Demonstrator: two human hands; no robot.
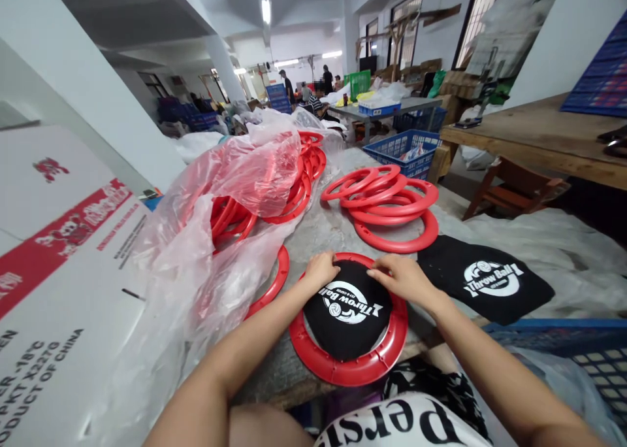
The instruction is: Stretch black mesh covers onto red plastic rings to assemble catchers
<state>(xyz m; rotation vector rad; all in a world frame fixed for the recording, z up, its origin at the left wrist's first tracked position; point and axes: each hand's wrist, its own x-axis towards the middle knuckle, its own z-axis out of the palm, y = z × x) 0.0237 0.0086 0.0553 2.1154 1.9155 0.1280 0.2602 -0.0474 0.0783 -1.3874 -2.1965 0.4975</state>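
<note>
Directly before me a red plastic ring (349,372) lies on the table, its inner face with small pegs upward. A black cloth disc (321,319) printed "Throw Ball" sits within it, upside down to me; a red gap shows along its near side. My left hand (322,270) is closed at the far left rim, fingertips pinching the cloth edge against the ring. At the far right rim my right hand (402,278) pinches the cloth edge between thumb and fingers. Another black printed cloth (490,280) lies to the right.
A loose stack of red rings (396,244) stands beyond my hands. Clear plastic bags (191,257) with many red rings cover the left, beside a white carton (63,270). Blue crates (409,148) stand at the back and near right. A wooden table (539,130) is farther right; people are in the background.
</note>
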